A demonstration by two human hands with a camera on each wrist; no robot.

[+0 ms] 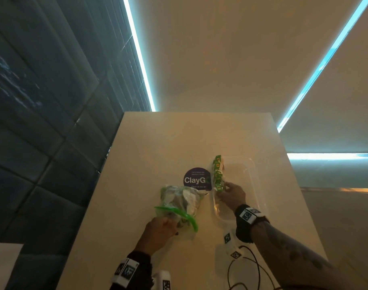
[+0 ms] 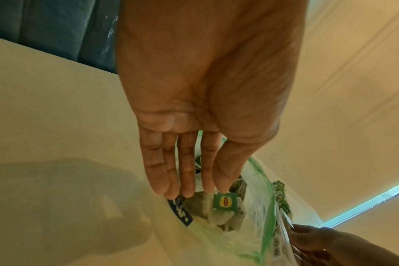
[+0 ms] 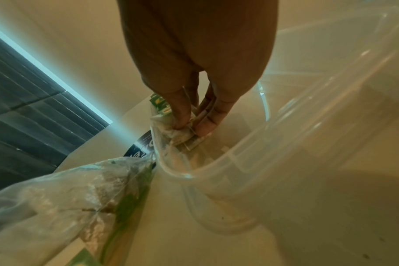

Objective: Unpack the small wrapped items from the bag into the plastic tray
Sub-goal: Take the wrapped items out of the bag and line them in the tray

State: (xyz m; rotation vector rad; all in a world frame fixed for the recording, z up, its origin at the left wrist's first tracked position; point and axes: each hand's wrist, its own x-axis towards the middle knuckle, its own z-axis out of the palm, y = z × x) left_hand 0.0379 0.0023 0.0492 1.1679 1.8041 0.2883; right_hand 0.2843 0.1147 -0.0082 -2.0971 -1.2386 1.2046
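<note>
Tea bags going from bag to tray

The right hand (image 3: 194, 72) is pinching a pale tea bag (image 3: 182, 133) inside the clear plastic tray (image 1: 254, 185), beside a row of green-tagged ones (image 1: 217, 173); the left hand (image 2: 201, 108), fingers straight, is reaching into the green-zippered bag (image 1: 178, 204) lying on the table (image 1: 137, 164).

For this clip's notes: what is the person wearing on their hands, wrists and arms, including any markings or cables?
Both hands are bare, without gloves. The left hand follows a dark sleeve and a black wrist strap with white blocks printed with black square markers. The right hand has a similar black strap with white marker blocks; its forearm is unsleeved and shows dark tattoo marks. Thin black cables loop below it.
</note>
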